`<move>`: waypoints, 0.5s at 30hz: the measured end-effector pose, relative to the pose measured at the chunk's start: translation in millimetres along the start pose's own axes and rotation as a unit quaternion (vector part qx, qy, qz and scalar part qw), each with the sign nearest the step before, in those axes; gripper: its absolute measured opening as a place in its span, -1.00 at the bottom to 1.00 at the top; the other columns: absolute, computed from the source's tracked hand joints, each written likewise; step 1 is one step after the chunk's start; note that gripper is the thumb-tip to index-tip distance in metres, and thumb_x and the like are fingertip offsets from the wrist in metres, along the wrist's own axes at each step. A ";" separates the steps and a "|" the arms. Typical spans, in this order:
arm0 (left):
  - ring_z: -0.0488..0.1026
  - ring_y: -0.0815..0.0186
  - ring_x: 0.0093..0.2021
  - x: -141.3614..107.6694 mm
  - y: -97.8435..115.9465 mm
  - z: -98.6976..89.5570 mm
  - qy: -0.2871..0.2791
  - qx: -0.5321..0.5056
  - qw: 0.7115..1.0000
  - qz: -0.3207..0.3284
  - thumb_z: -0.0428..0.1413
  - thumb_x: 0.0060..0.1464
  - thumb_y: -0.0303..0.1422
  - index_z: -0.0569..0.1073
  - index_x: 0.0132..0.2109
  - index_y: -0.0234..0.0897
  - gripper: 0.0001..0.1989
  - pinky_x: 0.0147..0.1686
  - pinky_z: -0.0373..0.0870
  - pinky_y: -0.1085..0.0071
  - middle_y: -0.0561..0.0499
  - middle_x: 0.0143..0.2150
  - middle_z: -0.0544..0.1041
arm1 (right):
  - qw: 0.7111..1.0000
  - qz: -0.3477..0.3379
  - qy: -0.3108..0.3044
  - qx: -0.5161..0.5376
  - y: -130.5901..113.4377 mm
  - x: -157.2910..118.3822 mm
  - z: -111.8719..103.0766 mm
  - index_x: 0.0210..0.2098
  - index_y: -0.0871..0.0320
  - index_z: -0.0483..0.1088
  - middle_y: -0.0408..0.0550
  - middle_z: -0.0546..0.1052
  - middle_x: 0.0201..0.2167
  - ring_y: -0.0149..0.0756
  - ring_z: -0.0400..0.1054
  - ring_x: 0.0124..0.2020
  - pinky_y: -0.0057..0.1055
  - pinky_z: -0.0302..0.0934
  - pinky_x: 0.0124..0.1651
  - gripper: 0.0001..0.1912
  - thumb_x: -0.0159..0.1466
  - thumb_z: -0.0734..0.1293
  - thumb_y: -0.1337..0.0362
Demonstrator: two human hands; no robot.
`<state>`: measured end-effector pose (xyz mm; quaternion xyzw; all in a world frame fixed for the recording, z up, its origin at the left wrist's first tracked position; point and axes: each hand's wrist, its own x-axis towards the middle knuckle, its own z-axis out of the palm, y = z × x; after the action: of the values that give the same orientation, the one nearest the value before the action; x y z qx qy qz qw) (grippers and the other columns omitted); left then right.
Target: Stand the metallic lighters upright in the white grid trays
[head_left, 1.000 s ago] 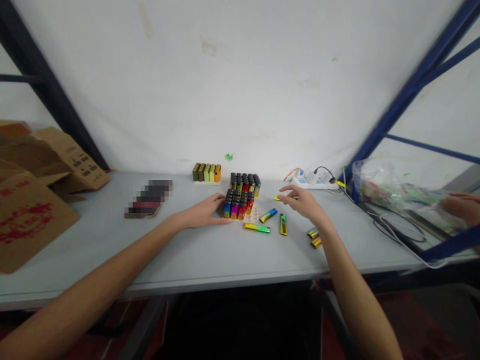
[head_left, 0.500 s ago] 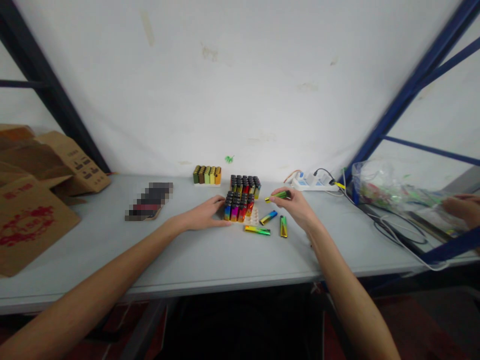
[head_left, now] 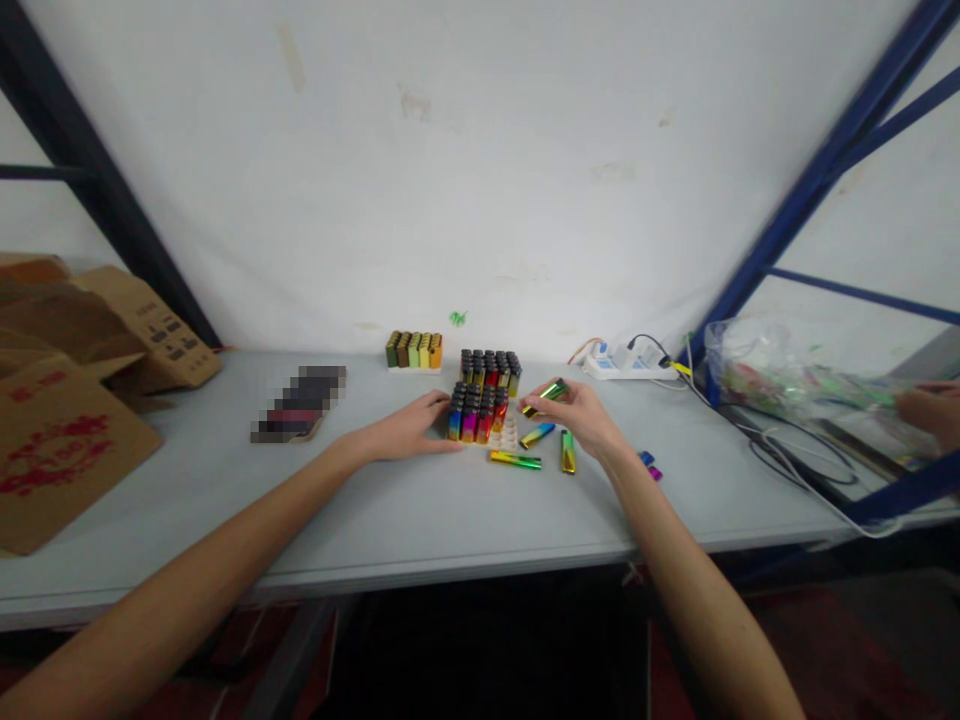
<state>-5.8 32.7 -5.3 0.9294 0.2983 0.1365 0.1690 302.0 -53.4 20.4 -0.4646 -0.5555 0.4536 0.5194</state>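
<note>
On my feed the left arm reaches in from the lower left corner, its forearm slanting low over the surface [head_left: 360,530] toward the middle. Its left hand [head_left: 409,427] is turned inward, thumb low and fingers higher, spread apart in a wide C at the left end of a pale tray [head_left: 507,436]. I cannot tell whether it grips the tray or just rests against it.

The right arm slopes up and inward from the lower right, and I see its right hand [head_left: 581,412] raised above the surface, pinching a green-gold lighter [head_left: 540,400] between thumb and fingers. That lighter is tilted, its left end lower, near the right side of the tray and apart from it.

In the tray I see upright colourful lighters [head_left: 474,420], with pegs bare on the right. Below the right hand lie a blue-gold lighter [head_left: 537,435], a green-yellow lighter [head_left: 568,452] and, nearest the tray's front, a yellow-green lighter [head_left: 515,460]. Blue and purple pieces [head_left: 651,466] lie just beyond the right forearm.
</note>
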 end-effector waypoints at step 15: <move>0.35 -0.09 0.34 0.2 2.8 -1.4 -0.012 -0.003 1.000 -0.019 0.15 0.18 0.22 0.39 0.32 -0.35 -0.17 0.38 0.27 0.14 -0.27 0.36 0.35 | 0.998 -0.026 0.023 -0.044 3.0 3.0 15.3 -0.49 0.05 0.12 -0.33 0.05 -0.61 -0.48 -0.08 -0.62 -0.48 -0.11 -0.58 -0.35 0.28 0.26 -0.39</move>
<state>-4.7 31.0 -2.8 0.9244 0.3138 0.1234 0.1783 286.8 -50.3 17.1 -0.4829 -0.5748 0.4038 0.5229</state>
